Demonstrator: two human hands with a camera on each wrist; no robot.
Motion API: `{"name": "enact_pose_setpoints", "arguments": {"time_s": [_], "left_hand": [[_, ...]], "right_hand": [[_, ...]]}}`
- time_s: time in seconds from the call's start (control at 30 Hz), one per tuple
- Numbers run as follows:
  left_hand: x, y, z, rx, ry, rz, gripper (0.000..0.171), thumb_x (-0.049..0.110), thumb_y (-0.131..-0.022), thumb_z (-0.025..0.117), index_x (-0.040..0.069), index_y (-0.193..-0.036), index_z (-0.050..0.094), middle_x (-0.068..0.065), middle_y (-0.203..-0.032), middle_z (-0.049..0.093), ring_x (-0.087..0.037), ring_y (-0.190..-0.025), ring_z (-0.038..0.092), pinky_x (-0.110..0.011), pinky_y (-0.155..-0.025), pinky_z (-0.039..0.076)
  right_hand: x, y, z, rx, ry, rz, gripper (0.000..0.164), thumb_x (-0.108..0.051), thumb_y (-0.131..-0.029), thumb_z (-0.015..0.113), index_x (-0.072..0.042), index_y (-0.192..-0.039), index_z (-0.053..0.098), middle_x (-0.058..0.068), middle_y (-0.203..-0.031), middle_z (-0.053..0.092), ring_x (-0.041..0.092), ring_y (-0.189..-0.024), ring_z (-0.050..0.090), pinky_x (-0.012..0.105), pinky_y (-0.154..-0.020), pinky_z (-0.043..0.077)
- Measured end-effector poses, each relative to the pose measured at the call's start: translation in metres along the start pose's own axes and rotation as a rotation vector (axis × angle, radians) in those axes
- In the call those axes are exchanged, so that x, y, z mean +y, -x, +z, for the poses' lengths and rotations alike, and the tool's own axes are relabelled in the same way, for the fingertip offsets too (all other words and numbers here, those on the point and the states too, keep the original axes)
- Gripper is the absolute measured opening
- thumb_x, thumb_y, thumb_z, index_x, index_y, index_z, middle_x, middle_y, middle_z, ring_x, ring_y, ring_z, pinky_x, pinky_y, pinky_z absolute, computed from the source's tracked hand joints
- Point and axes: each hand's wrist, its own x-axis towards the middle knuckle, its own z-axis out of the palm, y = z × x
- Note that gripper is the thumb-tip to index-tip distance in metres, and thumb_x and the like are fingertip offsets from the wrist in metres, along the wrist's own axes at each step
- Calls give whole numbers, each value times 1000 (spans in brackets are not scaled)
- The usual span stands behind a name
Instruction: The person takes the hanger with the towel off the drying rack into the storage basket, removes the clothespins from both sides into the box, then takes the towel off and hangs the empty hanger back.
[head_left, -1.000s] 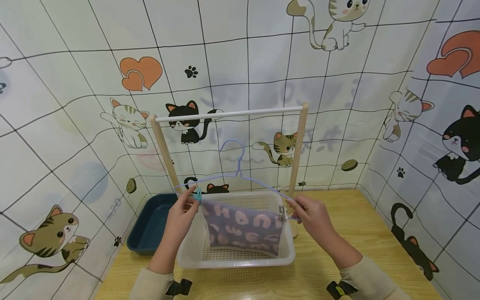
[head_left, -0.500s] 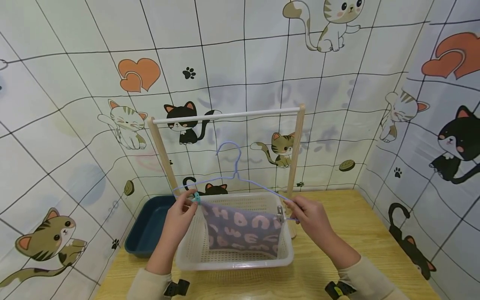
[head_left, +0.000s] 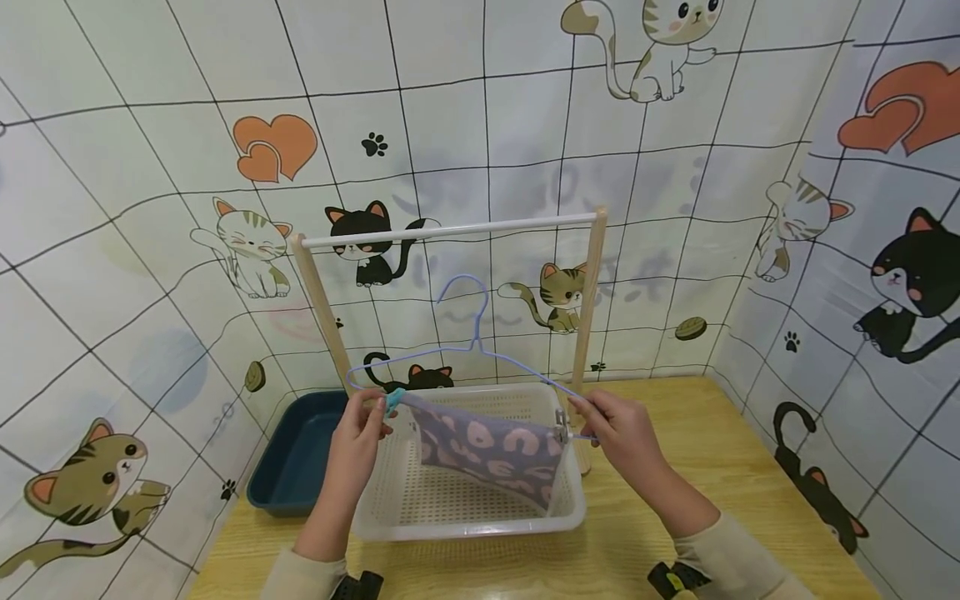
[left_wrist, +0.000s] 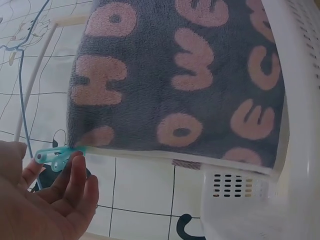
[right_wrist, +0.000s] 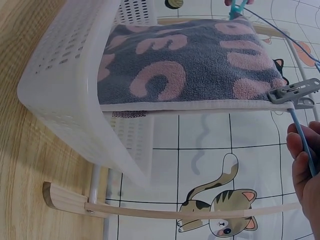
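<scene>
In the head view my left hand (head_left: pixel 356 437) pinches a teal clothespin (head_left: pixel 393 401) at the upper left corner of a grey-purple towel (head_left: pixel 483 442) with pink letters. In the left wrist view the clothespin (left_wrist: pixel 56 156) lies at the towel's corner; whether it also bites the hanger bar I cannot tell. A blue wire hanger (head_left: pixel 477 333) stands hook up above the towel. My right hand (head_left: pixel 618 429) grips the hanger's right end. Beside those fingers a grey metal-look clothespin (right_wrist: pixel 295 92) clamps the towel's other upper corner. The towel hangs slanted over the basket.
A white perforated basket (head_left: pixel 468 528) stands under the towel on the wooden table (head_left: pixel 675 500). Behind it rises a rack with a white rail (head_left: pixel 457 227) and wooden posts. A dark blue tub (head_left: pixel 288 500) sits at the left, near the cat-print wall covering.
The teal clothespin has turned from upright to tilted under my left hand. The towel's left part has risen, and its lower edge now slopes. My right hand keeps its grip on the hanger.
</scene>
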Motion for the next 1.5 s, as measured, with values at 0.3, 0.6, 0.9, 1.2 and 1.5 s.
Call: {"name": "enact_pose_setpoints", "arguments": {"time_s": [0.3, 0.6, 0.9, 1.2, 1.5], "left_hand": [[-4, 1, 0, 28, 69, -17, 23, 27, -104, 48, 11, -119, 51, -12, -101, 68, -16, -77, 63, -32, -77, 49], [-7, 5, -1, 19, 116, -63, 36, 29, -104, 49, 7, -131, 41, -16, -104, 69, -15, -74, 63, -33, -77, 50], [-12, 8, 1, -34, 51, -164, 45, 37, -104, 45, -3, -116, 61, -13, -97, 70, -20, -77, 64, -36, -74, 53], [-16, 7, 0, -79, 102, -189, 48, 36, -105, 43, -5, -100, 68, -8, -80, 67, -22, -75, 65, -36, -72, 53], [-18, 4, -7, -118, 150, -186, 43, 30, -105, 47, -10, -102, 65, -10, -84, 67, -22, -77, 63, -34, -69, 51]], "right_hand": [[-2, 0, 0, -6, -5, 23, 17, -13, -98, 60, -13, -83, 67, -9, -59, 58, 6, -49, 55, 25, -43, 45], [-3, 1, 0, 9, 5, -3, 16, -11, -97, 61, -15, -83, 68, -12, -59, 56, 5, -49, 54, 25, -43, 43], [-3, 1, 0, 35, 0, -25, 15, -12, -96, 62, -16, -83, 68, -13, -59, 56, 6, -49, 54, 23, -43, 43], [0, 0, 0, 34, 13, -27, 16, -13, -96, 62, -17, -82, 67, -13, -58, 55, 10, -47, 54, 24, -41, 41], [5, 1, -2, 33, 29, -44, 14, -13, -97, 61, -15, -86, 69, -13, -58, 54, 15, -46, 55, 25, -42, 44]]}}
